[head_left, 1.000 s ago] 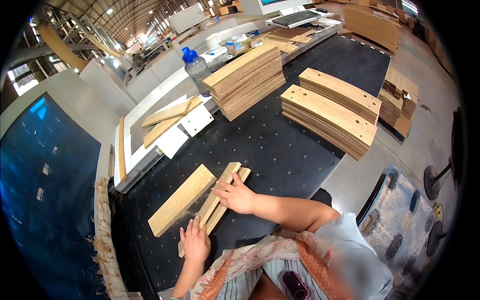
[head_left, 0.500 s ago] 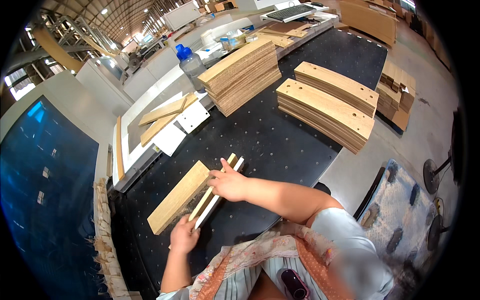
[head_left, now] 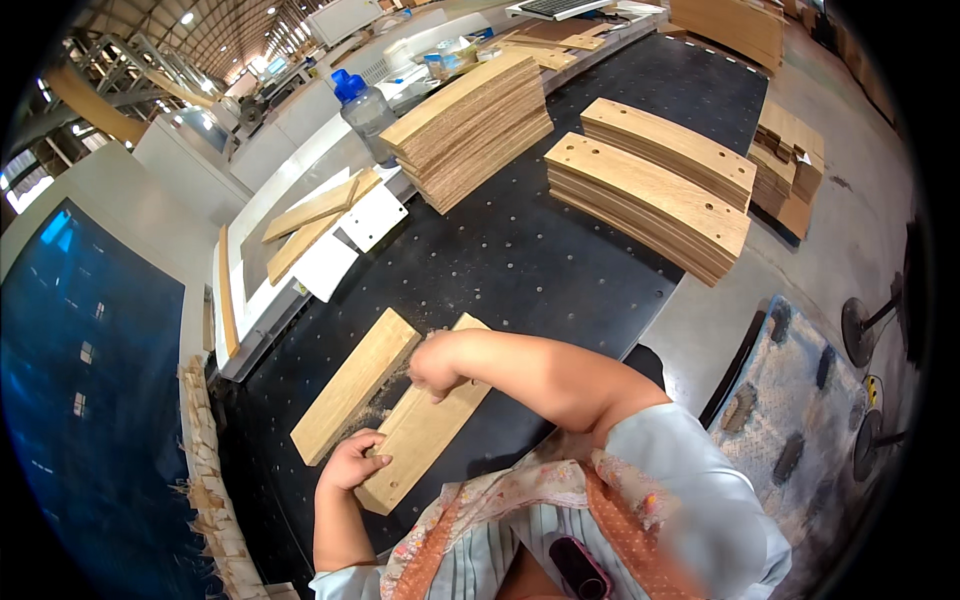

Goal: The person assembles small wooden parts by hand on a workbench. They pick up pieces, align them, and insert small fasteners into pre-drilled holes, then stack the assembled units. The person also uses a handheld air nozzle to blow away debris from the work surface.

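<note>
The board (head_left: 430, 435) is set on the black table (head_left: 480, 255), its left edge gripped near the close end by the left hand (head_left: 355, 462). Farther up that edge, the right hand (head_left: 437, 367) is curled; its grip cannot be told, some fingers being hidden. Positioning seems in hand; even support is probably called for. Sawdust (head_left: 378, 405) is partly covered beside the second board (head_left: 355, 385).

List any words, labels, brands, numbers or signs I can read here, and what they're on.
No text can be read.
Keyboard: key markings too small.
Blue-capped bottle: any markings too small.
Nearest wooden board: no lettering visible.
</note>
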Motion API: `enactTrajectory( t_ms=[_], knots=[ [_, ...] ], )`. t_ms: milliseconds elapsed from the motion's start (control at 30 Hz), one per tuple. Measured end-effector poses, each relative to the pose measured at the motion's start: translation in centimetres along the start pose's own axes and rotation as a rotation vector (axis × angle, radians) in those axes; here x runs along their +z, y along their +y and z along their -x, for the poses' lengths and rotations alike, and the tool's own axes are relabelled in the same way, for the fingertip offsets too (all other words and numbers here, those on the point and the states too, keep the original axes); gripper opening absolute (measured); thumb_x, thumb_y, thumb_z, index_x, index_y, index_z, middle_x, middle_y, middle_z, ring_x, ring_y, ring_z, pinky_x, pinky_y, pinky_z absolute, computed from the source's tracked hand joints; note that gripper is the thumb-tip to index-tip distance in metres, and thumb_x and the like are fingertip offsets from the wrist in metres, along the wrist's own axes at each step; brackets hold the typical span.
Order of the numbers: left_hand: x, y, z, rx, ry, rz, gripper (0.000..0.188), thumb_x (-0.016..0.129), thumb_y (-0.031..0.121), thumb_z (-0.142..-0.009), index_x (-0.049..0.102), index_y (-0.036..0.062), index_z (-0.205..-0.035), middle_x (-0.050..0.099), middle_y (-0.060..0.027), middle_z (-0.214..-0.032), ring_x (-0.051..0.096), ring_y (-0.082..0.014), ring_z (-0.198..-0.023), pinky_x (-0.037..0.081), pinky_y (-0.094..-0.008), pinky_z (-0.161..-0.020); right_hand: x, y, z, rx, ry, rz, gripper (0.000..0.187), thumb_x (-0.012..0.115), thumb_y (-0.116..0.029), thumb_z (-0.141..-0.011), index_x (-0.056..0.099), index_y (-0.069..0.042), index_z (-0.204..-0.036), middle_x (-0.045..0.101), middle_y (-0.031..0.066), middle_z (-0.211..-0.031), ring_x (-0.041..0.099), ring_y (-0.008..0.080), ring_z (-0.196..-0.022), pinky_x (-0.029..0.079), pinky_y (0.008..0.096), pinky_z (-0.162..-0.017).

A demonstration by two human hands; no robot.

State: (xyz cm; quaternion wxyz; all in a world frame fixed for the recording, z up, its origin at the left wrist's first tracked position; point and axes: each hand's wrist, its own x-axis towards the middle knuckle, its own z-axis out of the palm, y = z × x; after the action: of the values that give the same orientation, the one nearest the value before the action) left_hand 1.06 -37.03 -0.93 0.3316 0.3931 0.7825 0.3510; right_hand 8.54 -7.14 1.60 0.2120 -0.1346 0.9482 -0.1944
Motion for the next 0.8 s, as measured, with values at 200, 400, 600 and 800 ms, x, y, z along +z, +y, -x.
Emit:
enactTrajectory(
  t_ms=[200,400,600,800],
  knots=[
    [0.2,1.6,-0.2,0.135,0.167,-0.284,0.022,0.076,0.004,-0.071,0.068,0.0038,-0.092,0.059,-0.0092,-0.087,0.06,-0.026,-0.086,0.048,-0.0335,-0.076,0.4,-0.1,-1.2,-0.085,0.172,0.126,0.041,0.077,-0.031,-0.071,0.071,-0.017,-0.109,0.066,0.0083,-0.108,0.059,0.0277,-0.111,0.038,0.0546,-0.096],
    [1.4,6.6,-1.8,0.082,0.079,-0.649,0.026,0.08,0.023,-0.07,0.07,0.0029,-0.083,0.059,-0.0139,-0.087,0.061,-0.032,-0.081,0.05,-0.0387,-0.072,0.7,-1.2,0.7,-0.204,0.377,0.193,0.03,0.076,-0.026,-0.069,0.073,-0.017,-0.098,0.063,0.0055,-0.102,0.056,0.0267,-0.11,0.033,0.0575,-0.104],
    [1.3,12.1,-0.8,0.219,0.349,-0.991,0.025,0.078,0.019,-0.065,0.058,0.0039,-0.061,0.049,-0.0114,-0.071,0.056,-0.0328,-0.066,0.046,-0.0429,-0.058,-0.3,-1.8,5.2,-0.249,0.749,0.371,0.012,0.067,-0.021,-0.072,0.071,-0.015,-0.082,0.059,0.0052,-0.091,0.055,0.0254,-0.104,0.029,0.0619,-0.108],
    [4.3,8.6,0.7,0.168,0.122,-0.844,0.02,0.077,0.02,-0.068,0.064,0.0052,-0.069,0.055,-0.0117,-0.078,0.06,-0.0322,-0.073,0.049,-0.0422,-0.064,5.7,-1.9,6.7,-0.252,0.645,0.294,0.01,0.061,-0.018,-0.076,0.07,-0.014,-0.081,0.057,0.0035,-0.088,0.056,0.0234,-0.098,0.032,0.0617,-0.106]
  ],
)
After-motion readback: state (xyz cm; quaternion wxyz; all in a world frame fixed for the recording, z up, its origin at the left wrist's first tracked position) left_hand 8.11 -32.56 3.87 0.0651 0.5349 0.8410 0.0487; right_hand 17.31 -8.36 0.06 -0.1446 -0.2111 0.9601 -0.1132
